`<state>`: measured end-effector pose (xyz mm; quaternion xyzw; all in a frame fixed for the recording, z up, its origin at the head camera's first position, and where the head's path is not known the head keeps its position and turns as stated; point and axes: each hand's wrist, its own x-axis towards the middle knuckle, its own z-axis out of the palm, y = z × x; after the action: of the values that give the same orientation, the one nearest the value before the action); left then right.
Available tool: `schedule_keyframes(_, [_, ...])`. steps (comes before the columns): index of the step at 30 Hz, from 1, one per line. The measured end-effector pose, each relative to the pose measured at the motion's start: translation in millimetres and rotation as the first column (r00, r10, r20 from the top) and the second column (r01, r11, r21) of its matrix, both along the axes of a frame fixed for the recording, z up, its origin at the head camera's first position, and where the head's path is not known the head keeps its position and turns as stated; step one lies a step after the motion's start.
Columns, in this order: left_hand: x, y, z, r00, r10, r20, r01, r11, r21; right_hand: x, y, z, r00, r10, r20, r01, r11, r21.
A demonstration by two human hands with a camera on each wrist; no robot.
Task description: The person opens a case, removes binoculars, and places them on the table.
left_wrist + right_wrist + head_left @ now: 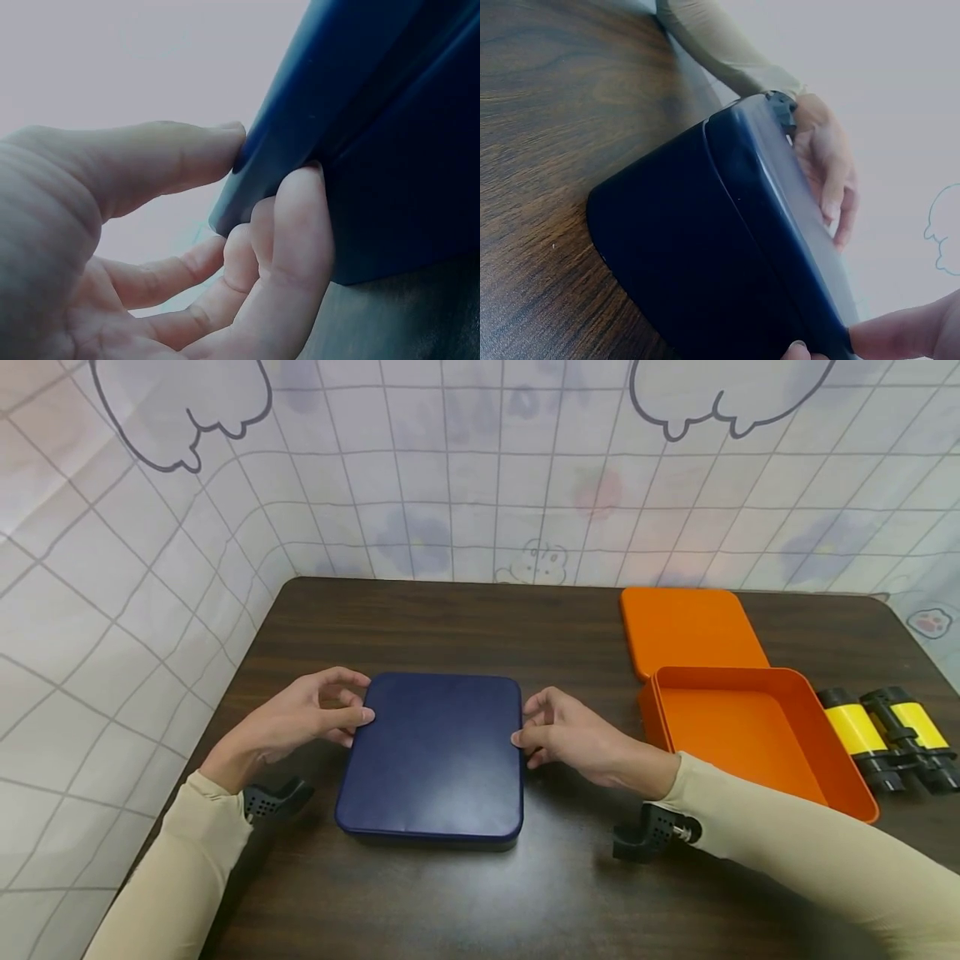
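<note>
A navy blue box stands in front of the person, with its smooth lid (438, 752) on it. My left hand (292, 718) pinches the lid's left edge near the far corner. In the left wrist view its thumb (180, 161) lies on the lid's edge while fingertips (300, 191) press up under the rim. On the opposite side, my right hand (581, 743) pinches the right edge, thumb on top and fingers at the side. A thin seam runs between the lid and the box's wall (682, 240) in the right wrist view.
To the right sits an open orange box (742, 735), with an orange lid (690, 627) lying behind it. Yellow and black binoculars (855, 727) rest beside that box. A white patterned cloth (465, 485) hangs behind the dark wooden table (465, 618).
</note>
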<state>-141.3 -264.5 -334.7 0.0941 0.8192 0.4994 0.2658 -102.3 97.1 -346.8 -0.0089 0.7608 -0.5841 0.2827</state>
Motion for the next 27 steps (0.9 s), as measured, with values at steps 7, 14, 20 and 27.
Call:
schedule_keyframes(7, [0.0, -0.3, 0.0, 1.0, -0.002, 0.0, 0.002, 1.0, 0.002, 0.5, -1.7, -0.3, 1.0, -0.016, 0.003, 0.016, 1.0, -0.016])
schedule_keyframes(14, [-0.2, -0.4, -1.1, 1.0, -0.002, -0.002, 0.002, 1.0, 0.0, 1.4, -3.1, -0.5, 0.999, -0.031, 0.011, 0.031, 0.999, -0.036])
schedule_keyframes(20, [-1.1, -0.3, -2.5, 1.0, -0.009, -0.007, 0.009, 1.0, -0.007, 1.2, -2.4, -1.6, 0.999, -0.03, 0.015, 0.031, 0.998, -0.057])
schedule_keyframes(27, [-0.8, -0.3, -2.4, 1.0, -0.01, -0.01, 0.01, 1.0, -0.013, 0.5, -0.7, -2.5, 0.999, -0.029, 0.036, 0.032, 0.996, -0.085])
